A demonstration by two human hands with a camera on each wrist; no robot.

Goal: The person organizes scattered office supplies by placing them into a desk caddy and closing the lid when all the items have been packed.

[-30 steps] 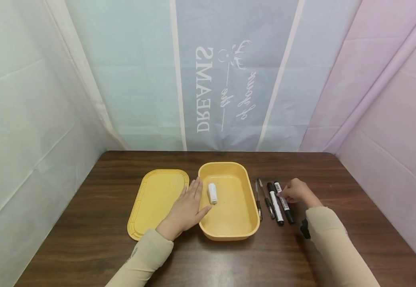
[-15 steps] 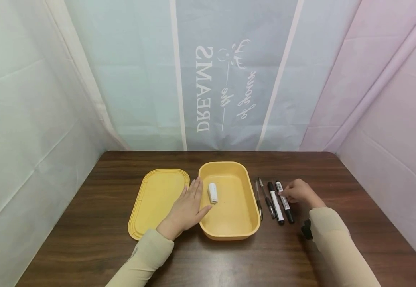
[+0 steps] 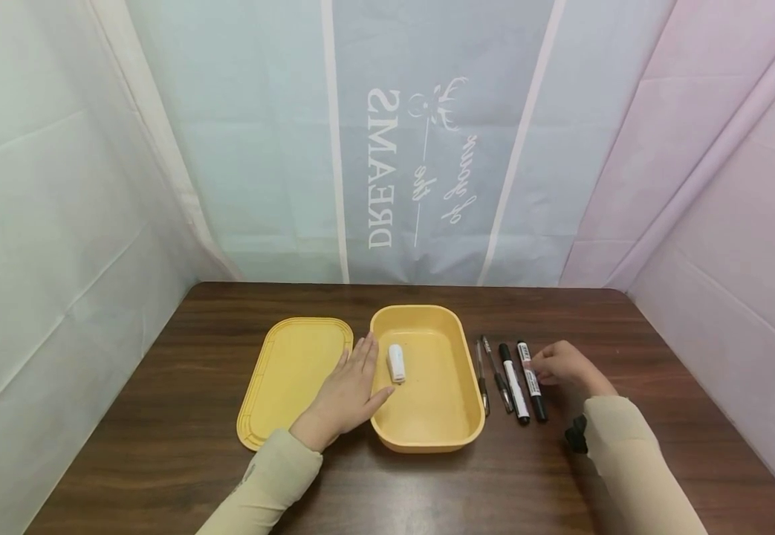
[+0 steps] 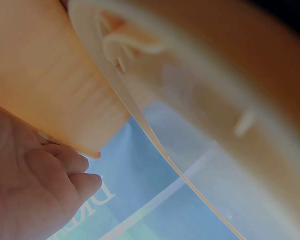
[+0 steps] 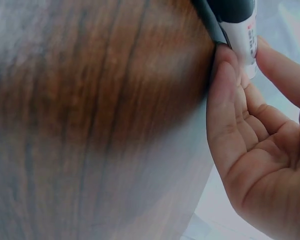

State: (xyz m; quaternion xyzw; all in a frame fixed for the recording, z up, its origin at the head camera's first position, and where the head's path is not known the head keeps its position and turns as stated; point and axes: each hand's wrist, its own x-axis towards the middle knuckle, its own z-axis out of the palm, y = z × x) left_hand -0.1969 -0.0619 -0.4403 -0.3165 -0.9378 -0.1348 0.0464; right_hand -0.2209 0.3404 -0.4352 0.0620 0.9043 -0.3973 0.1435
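My left hand [image 3: 343, 392] rests with straight fingers against the left wall of a yellow plastic box [image 3: 439, 394]. The left wrist view shows its fingers beside the box wall [image 4: 55, 95]. On the table right of the box, my right hand [image 3: 569, 367] pinches the rightmost black-and-white marker [image 3: 532, 380] between thumb and fingers; the right wrist view shows the same marker [image 5: 240, 35] in that grip. A second marker [image 3: 517, 392] lies just left of it. Inside the box is a small white object [image 3: 396, 362], perhaps a mini stapler.
Two clear pens with dark grips, a left pen [image 3: 483, 386] and a right pen [image 3: 499, 380], lie between the box and the markers. A flat yellow lid [image 3: 293, 379] lies left of the box. Fabric walls [image 3: 427, 267] enclose the dark wooden table [image 3: 427, 490].
The rightmost marker has shifted slightly right with my right hand, widening its gap to the second marker. My left hand stays in place at the box.
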